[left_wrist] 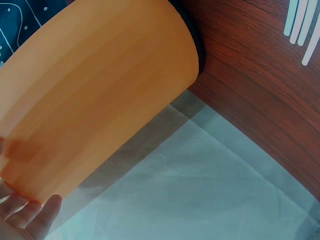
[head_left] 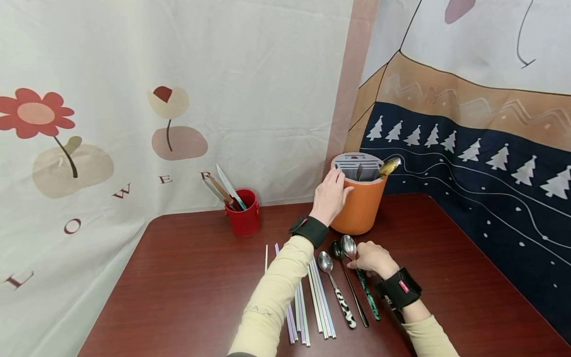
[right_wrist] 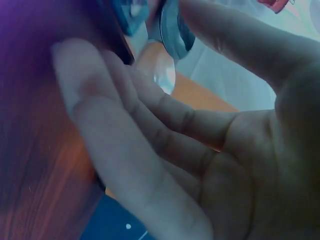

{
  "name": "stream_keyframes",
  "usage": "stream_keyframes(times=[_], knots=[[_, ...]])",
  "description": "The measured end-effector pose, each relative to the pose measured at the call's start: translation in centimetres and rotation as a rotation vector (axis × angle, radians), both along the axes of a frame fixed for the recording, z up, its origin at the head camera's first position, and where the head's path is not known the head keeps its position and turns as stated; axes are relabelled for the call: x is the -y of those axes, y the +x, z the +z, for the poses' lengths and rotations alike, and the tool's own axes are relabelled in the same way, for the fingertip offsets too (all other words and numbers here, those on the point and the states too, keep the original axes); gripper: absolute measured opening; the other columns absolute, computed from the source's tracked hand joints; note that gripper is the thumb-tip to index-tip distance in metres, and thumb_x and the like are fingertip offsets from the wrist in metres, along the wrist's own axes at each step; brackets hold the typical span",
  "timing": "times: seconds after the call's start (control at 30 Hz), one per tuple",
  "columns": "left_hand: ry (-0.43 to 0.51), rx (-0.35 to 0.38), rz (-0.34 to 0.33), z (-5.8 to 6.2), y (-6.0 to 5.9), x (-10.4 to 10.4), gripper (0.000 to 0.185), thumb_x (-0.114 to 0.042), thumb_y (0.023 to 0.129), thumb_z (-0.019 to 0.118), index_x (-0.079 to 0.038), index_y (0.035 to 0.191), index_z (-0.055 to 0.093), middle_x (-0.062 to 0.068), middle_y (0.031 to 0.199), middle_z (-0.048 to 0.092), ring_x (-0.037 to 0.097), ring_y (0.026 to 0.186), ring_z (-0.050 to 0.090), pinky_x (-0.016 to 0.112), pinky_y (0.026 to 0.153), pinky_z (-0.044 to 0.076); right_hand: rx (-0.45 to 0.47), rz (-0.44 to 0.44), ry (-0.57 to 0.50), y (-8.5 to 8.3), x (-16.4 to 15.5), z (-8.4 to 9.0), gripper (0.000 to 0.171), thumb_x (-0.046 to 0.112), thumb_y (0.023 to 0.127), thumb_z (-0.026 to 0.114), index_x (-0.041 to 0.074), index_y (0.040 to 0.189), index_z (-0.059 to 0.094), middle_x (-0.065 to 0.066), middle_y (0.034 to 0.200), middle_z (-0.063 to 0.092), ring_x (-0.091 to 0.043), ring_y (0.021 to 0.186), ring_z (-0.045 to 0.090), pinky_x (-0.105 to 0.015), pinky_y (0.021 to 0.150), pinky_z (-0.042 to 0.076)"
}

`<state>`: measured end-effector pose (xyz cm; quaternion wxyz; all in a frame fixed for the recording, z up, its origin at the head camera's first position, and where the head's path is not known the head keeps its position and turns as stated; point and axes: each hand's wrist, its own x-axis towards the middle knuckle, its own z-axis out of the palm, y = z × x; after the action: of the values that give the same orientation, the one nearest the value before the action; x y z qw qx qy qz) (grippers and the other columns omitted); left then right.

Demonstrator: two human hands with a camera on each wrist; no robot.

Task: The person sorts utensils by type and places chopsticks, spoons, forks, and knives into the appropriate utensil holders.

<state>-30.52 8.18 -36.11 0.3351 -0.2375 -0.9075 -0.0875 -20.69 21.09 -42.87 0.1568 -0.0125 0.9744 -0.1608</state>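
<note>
In the head view my left hand [head_left: 329, 197] rests on the rim of an orange utensil holder [head_left: 359, 210], its thumb along the outer wall. Fingertips of that hand [left_wrist: 27, 215] touch the rim in the left wrist view. On the table my right hand [head_left: 375, 259] reaches over a spoon with a green patterned handle [head_left: 368, 296], its thumb near the neck. A gap shows between thumb and half-bent fingers of the right hand [right_wrist: 135, 130]. Beside it lie a black spoon [head_left: 352, 285] and a spoon with a black-and-white handle [head_left: 343, 305].
Several pastel chopsticks [head_left: 321, 302] lie left of the spoons. A red cup [head_left: 244, 218] with knives stands at the back left. A grey divided insert [head_left: 357, 162] tops the orange holder, with a fork [head_left: 359, 171] and a golden spoon [head_left: 389, 167] in it. Fabric drapes the walls behind.
</note>
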Motion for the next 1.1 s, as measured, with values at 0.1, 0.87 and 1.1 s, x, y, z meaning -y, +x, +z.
stream_keyframes(times=[0.1, 0.87, 1.1], knots=[[0.004, 0.001, 0.0, 0.0, 0.0, 0.0, 0.044, -0.043, 0.096, 0.051, -0.011, 0.125, 0.058, 0.003, 0.13, 0.058, 0.012, 0.127, 0.051, 0.021, 0.089, 0.052, 0.014, 0.012, 0.006, 0.1, 0.2, -0.1, 0.027, 0.024, 0.081, 0.075, 0.01, 0.065, 0.059, -0.006, 0.059, 0.059, -0.017, 0.047, 0.06, -0.029, 0.046, 0.048], [0.005, -0.01, 0.0, 0.3, 0.1, 0.1, 0.044, -0.043, 0.096, 0.051, -0.011, 0.124, 0.058, 0.003, 0.127, 0.059, 0.013, 0.125, 0.052, 0.021, 0.087, 0.053, -0.071, 0.056, -0.082, 0.4, -1.0, 1.8, 0.024, 0.009, 0.082, 0.068, 0.008, 0.059, 0.063, -0.003, 0.049, 0.056, -0.016, 0.043, 0.058, -0.024, 0.045, 0.042], [0.003, -0.01, 0.006, 0.2, 0.3, 0.1, 0.043, -0.043, 0.096, 0.05, -0.011, 0.124, 0.058, 0.003, 0.127, 0.059, 0.012, 0.125, 0.052, 0.02, 0.084, 0.054, -0.188, 0.016, -0.127, 1.2, -1.6, 3.9, 0.029, 0.012, 0.085, 0.065, 0.009, 0.057, 0.056, -0.006, 0.052, 0.058, -0.017, 0.047, 0.058, -0.025, 0.045, 0.039]])
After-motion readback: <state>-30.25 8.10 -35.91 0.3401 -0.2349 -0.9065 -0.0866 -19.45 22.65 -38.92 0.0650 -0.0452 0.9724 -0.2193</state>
